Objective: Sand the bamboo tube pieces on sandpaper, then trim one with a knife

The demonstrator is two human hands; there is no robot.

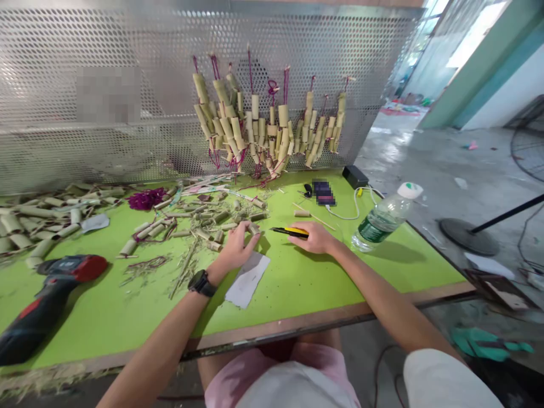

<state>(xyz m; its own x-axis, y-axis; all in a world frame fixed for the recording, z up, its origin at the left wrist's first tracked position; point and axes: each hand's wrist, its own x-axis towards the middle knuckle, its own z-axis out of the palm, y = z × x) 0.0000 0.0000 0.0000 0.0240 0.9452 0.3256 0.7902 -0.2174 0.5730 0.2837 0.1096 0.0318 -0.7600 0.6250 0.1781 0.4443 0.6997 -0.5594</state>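
Steady the short tube piece (254, 229) pinched in the left hand (238, 245) and, with the yellow knife (293, 232) gripped in the right hand (317, 237), blade (274, 229) pointing toward the other, work lightly and clear of the left thumb (254, 242).

L fingers (242, 229) pinched, R fingers (300, 242) curled; arms (374, 286) fwd

Over here, the right grip (313, 238) hides the rear of the yellow cutter (291, 230), and the left grip (237, 247) covers part of a bamboo piece (254, 229). The left edge cuts off the drill's (53, 289) handle end, the right edge the standing fan (505, 216); blocky blur masks the dark device (323, 192), and the bottle label's (375, 225) small print escapes me
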